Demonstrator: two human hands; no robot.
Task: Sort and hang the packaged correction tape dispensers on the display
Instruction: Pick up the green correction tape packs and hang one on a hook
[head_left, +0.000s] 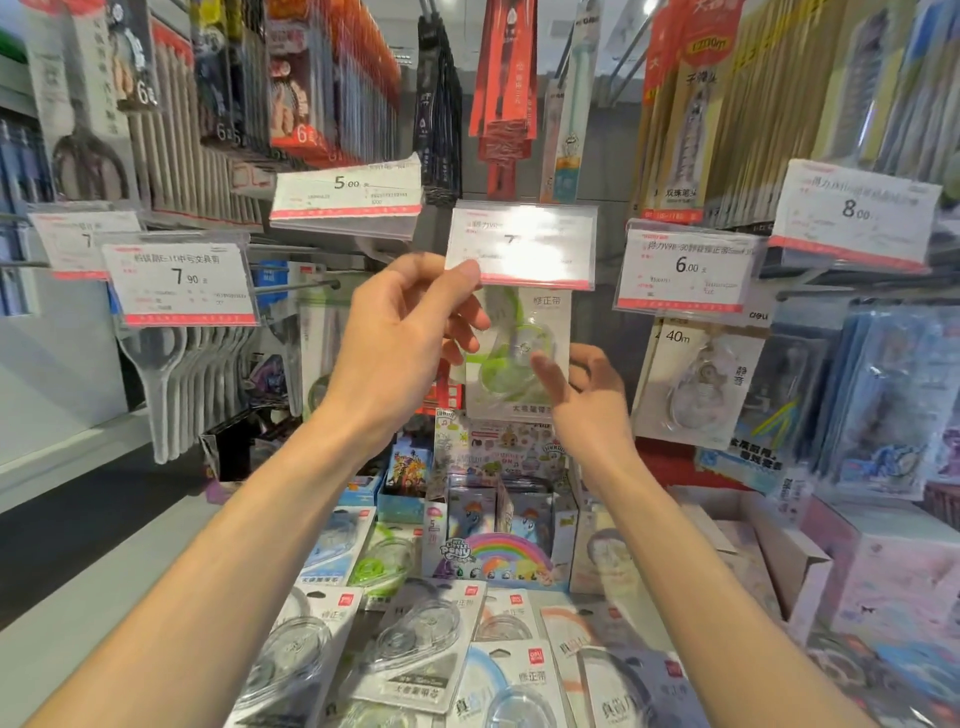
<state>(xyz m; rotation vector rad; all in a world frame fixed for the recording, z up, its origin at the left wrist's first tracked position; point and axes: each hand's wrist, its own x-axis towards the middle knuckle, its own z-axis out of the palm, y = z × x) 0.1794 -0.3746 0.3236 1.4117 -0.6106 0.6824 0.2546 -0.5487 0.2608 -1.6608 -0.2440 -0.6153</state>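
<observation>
A green correction tape package (519, 358) hangs on the hook under a clear price tag holder (522, 244) in the middle of the display. My left hand (405, 343) pinches the lower left corner of that tag holder with thumb and forefinger, its other fingers curled against the package's left side. My right hand (582, 395) is just right of the package, forefinger extended onto its blister, the other fingers loosely curled. Several loose correction tape packages (415, 644) lie in a pile at the bottom, clear and green ones.
A hook of clear 40m correction tapes (701, 384) hangs to the right under a 6.00 tag (688, 267). Scissors (176, 374) hang on the left under a 7.90 tag. Card packs and boxes (493, 519) stand below the hooks. Pen packs fill the upper rows.
</observation>
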